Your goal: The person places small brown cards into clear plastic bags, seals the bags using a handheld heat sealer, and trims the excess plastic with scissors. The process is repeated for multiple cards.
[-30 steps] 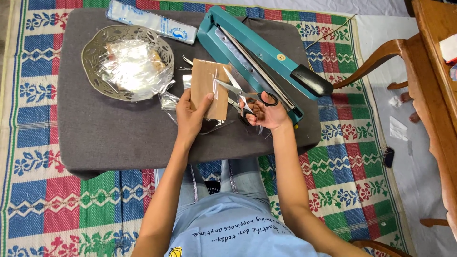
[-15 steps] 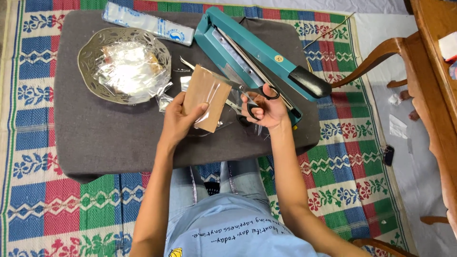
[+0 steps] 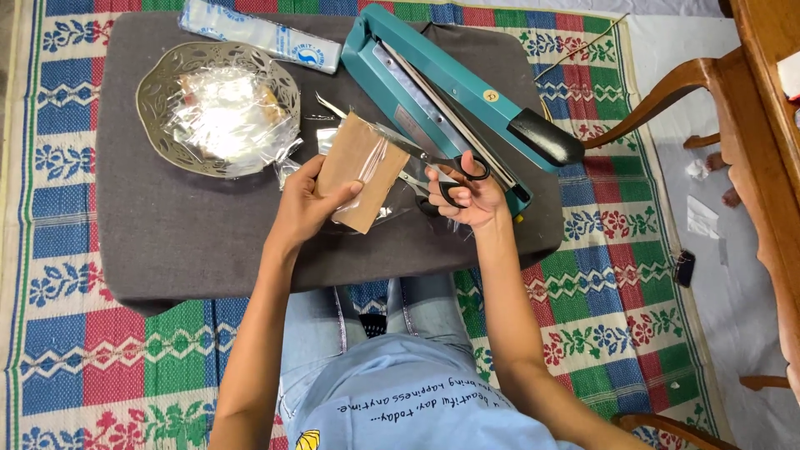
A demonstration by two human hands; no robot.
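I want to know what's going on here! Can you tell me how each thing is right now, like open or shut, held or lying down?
Left hand: holds the brown packet.
Brown packet: held up, tilted.
Right hand: fingers through the scissor handles.
Scissors: held, blades at the packet.
Teal sealer: arm down, lying on the mat.
Metal bowl: holds clear plastic bags.

pretty bright even daylight over my lap, soft short shadows under my hands (image 3: 379, 200), white glare off the crinkly plastic in the metal bowl (image 3: 218, 117), everything sharp in the middle, slight wide-angle bend toward the edges
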